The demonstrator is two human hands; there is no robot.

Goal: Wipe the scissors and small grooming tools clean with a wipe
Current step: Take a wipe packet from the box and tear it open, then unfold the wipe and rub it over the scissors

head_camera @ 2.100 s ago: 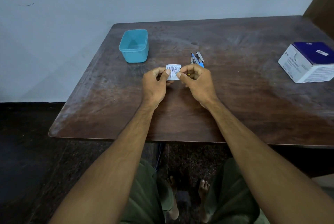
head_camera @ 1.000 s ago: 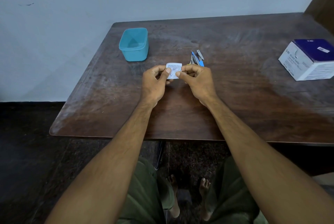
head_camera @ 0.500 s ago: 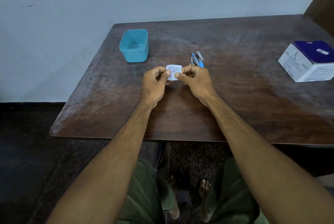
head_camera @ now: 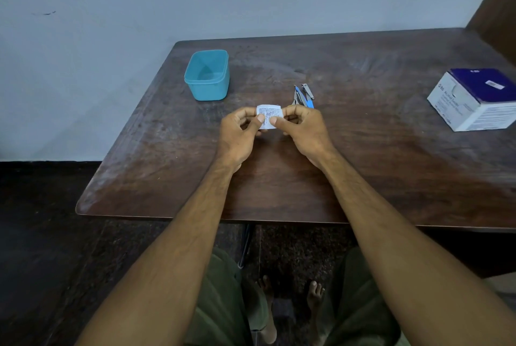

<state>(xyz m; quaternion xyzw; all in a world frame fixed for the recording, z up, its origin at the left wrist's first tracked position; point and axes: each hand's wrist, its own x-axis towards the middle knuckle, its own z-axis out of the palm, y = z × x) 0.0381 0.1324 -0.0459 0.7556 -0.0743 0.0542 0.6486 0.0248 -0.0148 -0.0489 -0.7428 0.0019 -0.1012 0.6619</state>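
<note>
A small white wipe packet [head_camera: 268, 116] with printed text is held above the middle of the table. My left hand [head_camera: 240, 136] pinches its left edge between thumb and fingers. My right hand [head_camera: 304, 130] pinches its right edge the same way. Just beyond my right hand lie the grooming tools: blue-handled scissors [head_camera: 303, 98] and a metal nail clipper [head_camera: 307, 90], partly hidden by my fingers.
A teal plastic tub [head_camera: 208, 75] with no lid stands at the back left of the dark wooden table [head_camera: 363, 172]. A white and blue box [head_camera: 474, 100] sits at the right edge. A wall runs behind the table.
Both hands stay on the packet in nearly the same place. My right thumb has slid a little further left across the packet's face.
</note>
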